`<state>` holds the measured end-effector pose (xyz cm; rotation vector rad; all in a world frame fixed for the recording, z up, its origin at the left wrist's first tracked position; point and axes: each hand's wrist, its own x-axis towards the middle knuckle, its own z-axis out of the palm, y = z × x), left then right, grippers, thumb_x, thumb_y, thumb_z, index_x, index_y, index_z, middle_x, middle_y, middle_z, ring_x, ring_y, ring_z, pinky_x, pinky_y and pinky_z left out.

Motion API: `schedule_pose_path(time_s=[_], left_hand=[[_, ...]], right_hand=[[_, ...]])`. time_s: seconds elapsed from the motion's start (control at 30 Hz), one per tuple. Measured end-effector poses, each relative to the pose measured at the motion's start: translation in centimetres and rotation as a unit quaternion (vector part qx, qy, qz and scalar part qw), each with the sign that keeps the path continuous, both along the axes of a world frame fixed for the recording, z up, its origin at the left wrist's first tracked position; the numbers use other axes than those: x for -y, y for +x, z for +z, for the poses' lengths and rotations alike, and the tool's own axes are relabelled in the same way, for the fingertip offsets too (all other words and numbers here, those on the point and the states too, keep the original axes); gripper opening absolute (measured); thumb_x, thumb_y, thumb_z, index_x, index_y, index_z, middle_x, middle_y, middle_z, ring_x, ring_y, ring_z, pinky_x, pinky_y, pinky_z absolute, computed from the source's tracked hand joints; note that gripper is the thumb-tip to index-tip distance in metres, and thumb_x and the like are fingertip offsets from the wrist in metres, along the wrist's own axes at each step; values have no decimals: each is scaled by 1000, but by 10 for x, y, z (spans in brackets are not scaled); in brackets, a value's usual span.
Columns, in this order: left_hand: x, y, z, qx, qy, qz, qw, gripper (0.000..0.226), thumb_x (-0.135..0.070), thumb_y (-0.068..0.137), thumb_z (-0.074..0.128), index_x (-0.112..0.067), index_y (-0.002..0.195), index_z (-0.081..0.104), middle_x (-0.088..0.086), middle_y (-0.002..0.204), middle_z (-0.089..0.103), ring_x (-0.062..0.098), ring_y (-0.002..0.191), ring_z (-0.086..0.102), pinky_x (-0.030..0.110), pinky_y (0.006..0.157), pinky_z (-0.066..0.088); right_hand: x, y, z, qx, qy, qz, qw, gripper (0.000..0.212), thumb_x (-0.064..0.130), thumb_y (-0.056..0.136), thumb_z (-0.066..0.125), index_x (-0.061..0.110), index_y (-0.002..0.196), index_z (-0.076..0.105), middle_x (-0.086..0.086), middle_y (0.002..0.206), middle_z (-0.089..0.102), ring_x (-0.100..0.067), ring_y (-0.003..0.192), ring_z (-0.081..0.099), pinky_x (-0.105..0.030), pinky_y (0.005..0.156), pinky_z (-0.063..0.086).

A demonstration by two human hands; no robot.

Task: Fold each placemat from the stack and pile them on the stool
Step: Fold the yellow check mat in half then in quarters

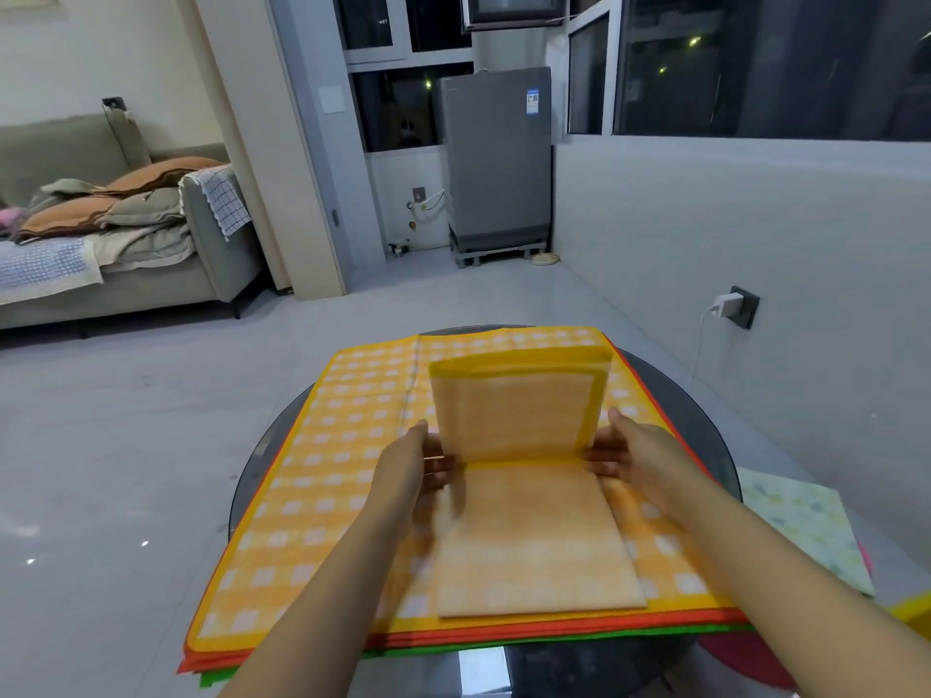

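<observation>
A stack of placemats [322,476] lies on a round dark glass table [675,395]; the top one is yellow checked, with orange and green edges showing beneath. On it lies a narrower folded yellow placemat [534,536], its far half [519,400] standing upright at a crease. My left hand [408,466] holds the left end of that crease, and my right hand [629,455] holds the right end. A pale patterned mat [806,526] lies at the right, beside the table; what it rests on is hidden.
A grey sofa [211,264] with cushions and blankets stands at the far left. A washing machine [496,153] stands at the back by the windows. A white low wall [755,234] with a plugged-in charger [728,304] runs along the right. Grey tiled floor [151,420] surrounds the table.
</observation>
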<state>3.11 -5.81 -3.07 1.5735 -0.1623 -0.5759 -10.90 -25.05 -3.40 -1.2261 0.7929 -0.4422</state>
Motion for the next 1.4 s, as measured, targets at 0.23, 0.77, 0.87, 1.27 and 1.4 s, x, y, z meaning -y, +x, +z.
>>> schedule_pose_path(time_s=[0.23,0.77,0.87,1.27,1.4], left_hand=[[-10,-7,-3,161,98,-56,980,33,-18,96,47,0,81,71,3,69,65,13,60,55,14,51,44],[12,-51,-14,500,386,-205,747,53,-32,99,23,-17,150,21,4,160,4,22,147,-1,38,120,1],[23,-55,-24,492,395,-276,725,55,-30,100,17,-16,152,6,1,160,-6,17,146,-11,38,119,-10],[16,-45,-44,482,451,-258,705,59,-43,99,11,-19,151,-5,0,159,-12,16,146,-15,38,118,-11],[1,-31,-42,440,479,-235,722,60,-44,99,10,-16,151,-4,2,159,-12,17,146,-14,42,118,-10]], right_hand=[[1,-14,-3,-95,-149,45,983,39,30,95,48,8,78,75,-5,87,74,-25,84,69,-36,89,52],[-31,-6,-9,-212,-618,174,737,38,31,98,38,31,136,47,12,137,50,-14,129,38,-31,103,31],[-42,-2,-18,-233,-611,216,725,45,30,101,28,30,146,28,11,151,32,-11,141,22,-31,113,18],[-49,-6,-36,-339,-585,227,701,56,44,100,8,25,150,-7,8,157,-14,-11,144,-18,-34,117,-12],[-50,-6,-37,-365,-579,210,699,60,46,98,7,20,150,-10,4,157,-17,-14,144,-18,-36,117,-13]])
